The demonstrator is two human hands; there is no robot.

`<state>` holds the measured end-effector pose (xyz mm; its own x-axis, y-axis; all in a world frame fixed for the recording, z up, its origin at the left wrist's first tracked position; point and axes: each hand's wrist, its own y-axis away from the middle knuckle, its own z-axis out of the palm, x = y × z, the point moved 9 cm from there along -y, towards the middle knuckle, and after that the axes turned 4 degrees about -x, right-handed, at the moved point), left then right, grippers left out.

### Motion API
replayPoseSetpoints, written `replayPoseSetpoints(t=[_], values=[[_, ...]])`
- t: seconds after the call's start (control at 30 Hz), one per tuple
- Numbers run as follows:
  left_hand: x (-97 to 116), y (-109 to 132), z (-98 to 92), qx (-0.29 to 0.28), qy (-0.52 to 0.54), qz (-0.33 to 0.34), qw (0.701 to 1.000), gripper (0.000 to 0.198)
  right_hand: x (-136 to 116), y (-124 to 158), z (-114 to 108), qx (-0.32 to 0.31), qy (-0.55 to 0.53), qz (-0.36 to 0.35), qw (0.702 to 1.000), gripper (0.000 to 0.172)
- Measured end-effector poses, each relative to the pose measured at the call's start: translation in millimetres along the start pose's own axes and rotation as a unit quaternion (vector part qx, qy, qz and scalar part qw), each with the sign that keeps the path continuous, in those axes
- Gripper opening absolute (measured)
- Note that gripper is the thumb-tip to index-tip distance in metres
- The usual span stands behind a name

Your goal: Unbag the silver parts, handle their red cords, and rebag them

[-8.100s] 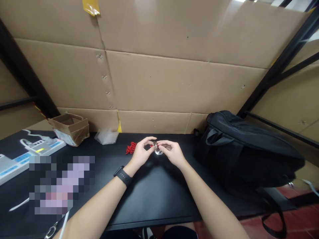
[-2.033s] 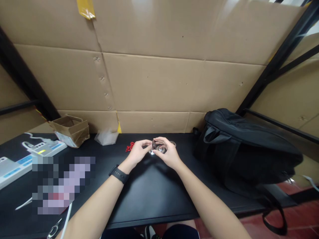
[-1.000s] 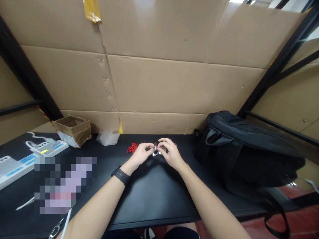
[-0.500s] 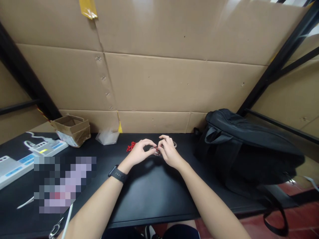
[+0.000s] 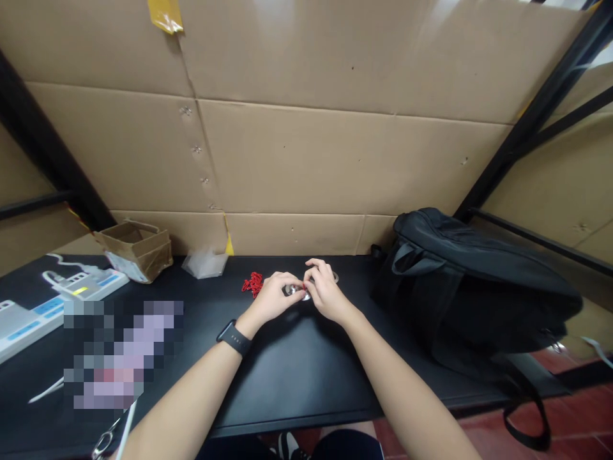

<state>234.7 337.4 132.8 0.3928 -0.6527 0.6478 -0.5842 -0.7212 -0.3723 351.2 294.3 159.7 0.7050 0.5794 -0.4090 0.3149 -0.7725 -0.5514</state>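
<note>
My left hand (image 5: 280, 295), wearing a black watch (image 5: 234, 337), is closed in a pinch at the middle of the dark table. My right hand (image 5: 325, 291) meets it there, thumb and forefinger pressed together. Between the fingertips shows a small shiny silvery piece (image 5: 306, 295) with a red bit on it; fingers cover most of it, so its kind is unclear. A heap of red cord loops (image 5: 252, 283) lies just left of my left hand. Behind my right hand, part of a pale ring (image 5: 336, 278) shows, perhaps a tape roll.
At the left are an open cardboard box (image 5: 136, 249), a clear plastic bag (image 5: 205, 263) and a white power strip (image 5: 62, 310) with plugs. A pixelated purple item (image 5: 138, 348) lies nearer. A black backpack (image 5: 479, 287) fills the right side. Cardboard walls (image 5: 287, 160) stand behind.
My left hand has shifted slightly and turned, uncovering more of the red cord heap and of the silvery piece. The right hand stays nearly where it was. The view has moved a little.
</note>
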Motion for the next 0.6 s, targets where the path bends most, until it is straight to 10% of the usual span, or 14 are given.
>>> replayPoseSetpoints(t=[0.6], values=[[-4, 4, -26.1, 0.063, -0.155, -0.064, 0.984, 0.019, 14, -3, -12, 0.017, 0.033, 0.059, 0.998, 0.009]])
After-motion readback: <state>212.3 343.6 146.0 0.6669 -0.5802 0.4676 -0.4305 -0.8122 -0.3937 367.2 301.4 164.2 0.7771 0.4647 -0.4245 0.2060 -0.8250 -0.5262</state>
